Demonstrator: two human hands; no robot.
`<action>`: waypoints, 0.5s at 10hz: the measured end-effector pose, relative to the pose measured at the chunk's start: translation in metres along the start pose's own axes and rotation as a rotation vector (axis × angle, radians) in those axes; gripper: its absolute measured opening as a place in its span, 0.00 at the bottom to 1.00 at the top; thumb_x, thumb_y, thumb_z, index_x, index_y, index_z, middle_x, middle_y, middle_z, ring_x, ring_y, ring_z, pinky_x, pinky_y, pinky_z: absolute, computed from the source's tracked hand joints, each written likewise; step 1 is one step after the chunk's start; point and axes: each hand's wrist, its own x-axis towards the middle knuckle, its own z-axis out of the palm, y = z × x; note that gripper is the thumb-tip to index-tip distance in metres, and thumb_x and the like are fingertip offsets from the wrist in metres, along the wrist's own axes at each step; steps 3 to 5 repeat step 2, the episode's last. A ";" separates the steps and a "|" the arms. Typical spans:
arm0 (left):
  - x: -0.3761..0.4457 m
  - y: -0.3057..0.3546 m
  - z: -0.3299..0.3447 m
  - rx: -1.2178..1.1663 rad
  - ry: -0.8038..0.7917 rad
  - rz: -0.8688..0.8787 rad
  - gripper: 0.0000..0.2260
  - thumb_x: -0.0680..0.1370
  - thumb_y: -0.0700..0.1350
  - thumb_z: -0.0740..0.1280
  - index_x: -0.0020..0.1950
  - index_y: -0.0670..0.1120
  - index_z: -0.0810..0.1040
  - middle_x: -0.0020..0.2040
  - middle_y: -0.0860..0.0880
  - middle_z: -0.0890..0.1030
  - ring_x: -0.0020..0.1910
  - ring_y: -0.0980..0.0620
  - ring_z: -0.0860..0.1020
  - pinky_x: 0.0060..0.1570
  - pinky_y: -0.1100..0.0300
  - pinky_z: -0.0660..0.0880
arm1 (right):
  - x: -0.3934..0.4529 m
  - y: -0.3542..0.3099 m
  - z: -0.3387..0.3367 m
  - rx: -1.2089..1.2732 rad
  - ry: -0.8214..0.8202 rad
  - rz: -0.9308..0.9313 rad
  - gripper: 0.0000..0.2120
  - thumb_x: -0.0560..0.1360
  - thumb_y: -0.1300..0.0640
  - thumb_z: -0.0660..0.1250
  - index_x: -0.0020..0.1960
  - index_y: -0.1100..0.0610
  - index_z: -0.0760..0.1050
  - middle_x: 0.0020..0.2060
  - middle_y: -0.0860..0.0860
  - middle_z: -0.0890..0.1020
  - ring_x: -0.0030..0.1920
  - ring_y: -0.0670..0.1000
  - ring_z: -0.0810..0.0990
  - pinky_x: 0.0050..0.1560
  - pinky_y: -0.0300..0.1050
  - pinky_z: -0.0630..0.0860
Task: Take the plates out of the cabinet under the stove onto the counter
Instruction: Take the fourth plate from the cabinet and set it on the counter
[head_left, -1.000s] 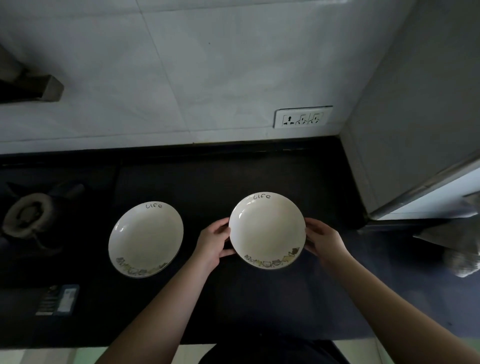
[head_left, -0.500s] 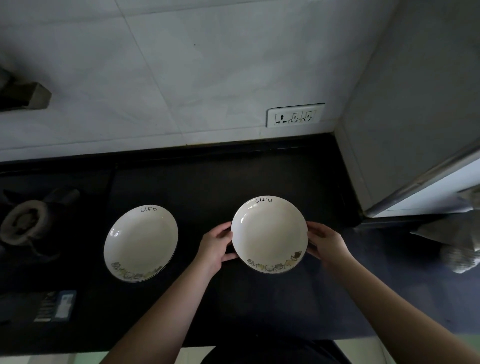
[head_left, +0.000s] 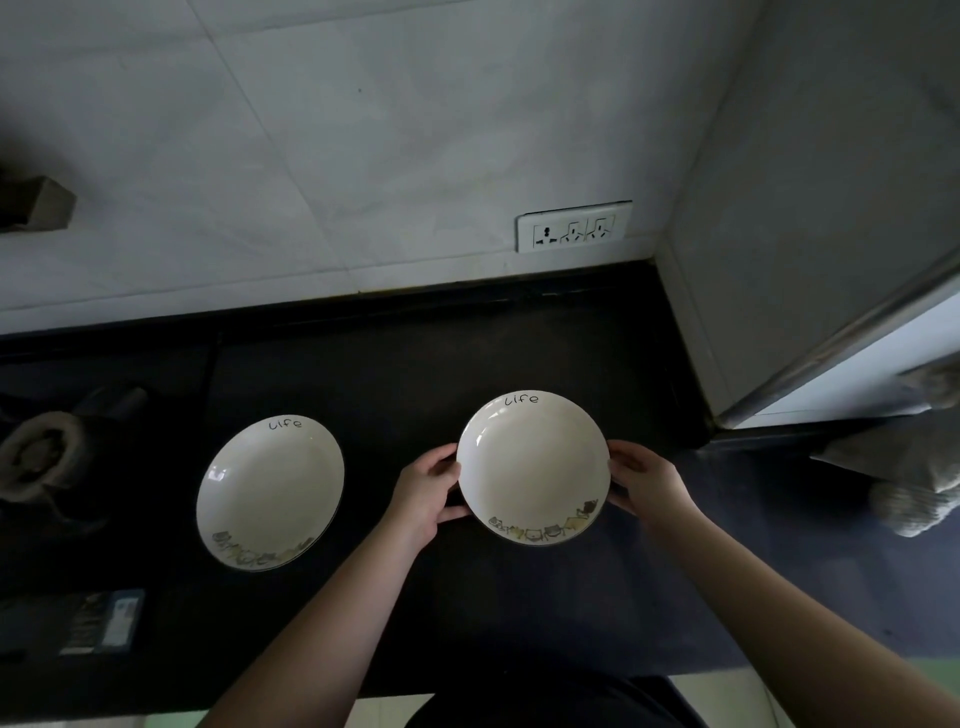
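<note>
Two white plates with "life" lettering and a drawn border lie over the black counter (head_left: 405, 374). The left plate (head_left: 270, 491) rests flat on the counter by itself. The right plate (head_left: 532, 465) is gripped at both sides: my left hand (head_left: 428, 488) holds its left rim and my right hand (head_left: 647, 480) holds its right rim. Whether this plate touches the counter I cannot tell. The cabinet under the stove is out of view.
A stove burner (head_left: 39, 457) sits at the far left. A small dark box (head_left: 98, 621) lies near the front left edge. A wall socket (head_left: 574, 226) is behind the counter. A grey fridge side (head_left: 810, 218) bounds the right, with a cloth (head_left: 914, 478) beyond.
The right plate and both hands have held nearly still, sinking slightly toward the counter. The view has shifted a little to the left.
</note>
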 end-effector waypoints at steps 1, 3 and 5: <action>0.000 0.000 0.001 0.036 0.015 0.020 0.16 0.79 0.41 0.68 0.66 0.53 0.77 0.64 0.49 0.76 0.55 0.51 0.77 0.33 0.55 0.82 | 0.003 0.004 -0.002 -0.025 -0.009 -0.027 0.11 0.78 0.62 0.65 0.60 0.54 0.77 0.52 0.51 0.82 0.49 0.50 0.82 0.33 0.38 0.80; -0.001 0.003 -0.001 0.153 0.075 0.064 0.17 0.80 0.42 0.67 0.69 0.51 0.74 0.64 0.47 0.77 0.52 0.53 0.79 0.41 0.55 0.82 | 0.006 0.003 0.000 -0.118 -0.007 -0.059 0.10 0.79 0.60 0.65 0.59 0.53 0.76 0.51 0.52 0.82 0.48 0.50 0.82 0.37 0.40 0.81; -0.001 0.003 -0.001 0.153 0.075 0.064 0.17 0.80 0.42 0.67 0.69 0.51 0.74 0.64 0.47 0.77 0.52 0.53 0.79 0.41 0.55 0.82 | 0.006 0.003 0.000 -0.118 -0.007 -0.059 0.10 0.79 0.60 0.65 0.59 0.53 0.76 0.51 0.52 0.82 0.48 0.50 0.82 0.37 0.40 0.81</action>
